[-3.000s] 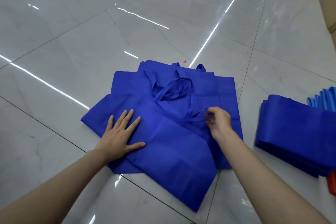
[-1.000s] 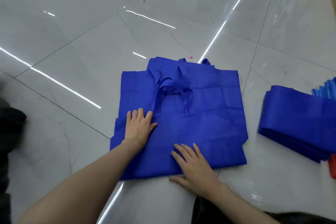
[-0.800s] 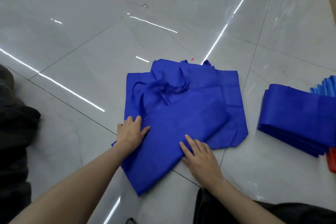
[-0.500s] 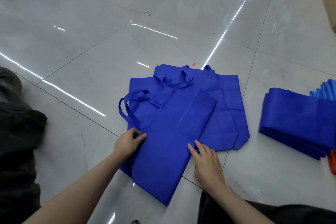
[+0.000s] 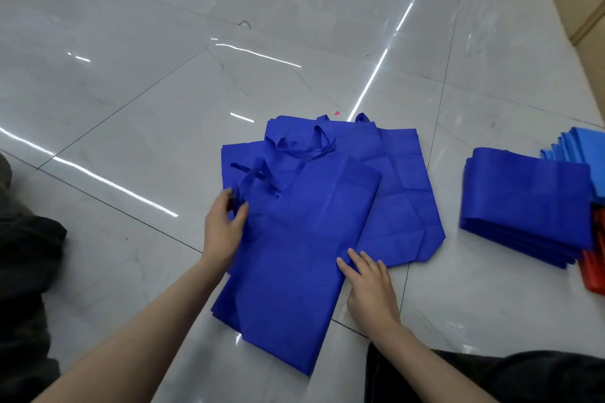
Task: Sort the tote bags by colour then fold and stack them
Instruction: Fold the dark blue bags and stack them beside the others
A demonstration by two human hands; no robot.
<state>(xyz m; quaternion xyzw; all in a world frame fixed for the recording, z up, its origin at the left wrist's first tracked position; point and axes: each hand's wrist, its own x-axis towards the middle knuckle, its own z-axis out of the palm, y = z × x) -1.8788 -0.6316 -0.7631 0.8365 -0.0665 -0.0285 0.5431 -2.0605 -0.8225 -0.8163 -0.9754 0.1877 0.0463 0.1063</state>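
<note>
My left hand [image 5: 225, 230] pinches the handle strap [image 5: 251, 179] of the folded royal-blue fabric tote bag [image 5: 304, 258]. My right hand [image 5: 370, 285] lies flat, fingers straight, on its 4 o'clock edge.

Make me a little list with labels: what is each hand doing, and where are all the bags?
Left hand: pinches the handle of the top bag
Right hand: fingers flat on the top bag's right edge
Top bag: dark blue, folded narrow, lying aslant on the pile
Pile: dark blue bags, flat underneath
Folded stack: dark blue, to the right, apart from the pile
Other colours: light blue bags and something red beyond the stack
Floor: glossy pale tiles
</note>
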